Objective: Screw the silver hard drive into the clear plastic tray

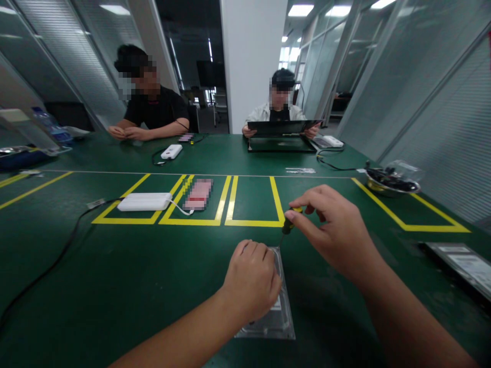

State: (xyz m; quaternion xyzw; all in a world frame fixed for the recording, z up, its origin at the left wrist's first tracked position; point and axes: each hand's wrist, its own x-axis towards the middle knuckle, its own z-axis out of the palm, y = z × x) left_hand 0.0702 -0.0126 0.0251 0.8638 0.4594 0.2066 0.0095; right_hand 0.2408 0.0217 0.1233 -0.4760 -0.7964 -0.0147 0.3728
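A silver hard drive (270, 325) lies flat on the green table in front of me. My left hand (251, 278) covers its upper left part, fingers curled over it and holding it down. Above its far right corner, a screwdriver (287, 225) with a black and yellow handle stands tilted, its tip at the drive's edge. My right hand (333, 232) pinches the end of that handle between thumb and fingers. Whether the tip sits in a screw is too small to tell. Much of the drive's label is hidden under my left hand.
Another drive-like unit (464, 266) lies at the right edge. A metal bowl (392, 186) of dark parts stands behind it. A white power bank (144, 201) is cabled to a phone (198, 194) among yellow tape marks. Across the table sit two people, one holding a black panel (278, 128).
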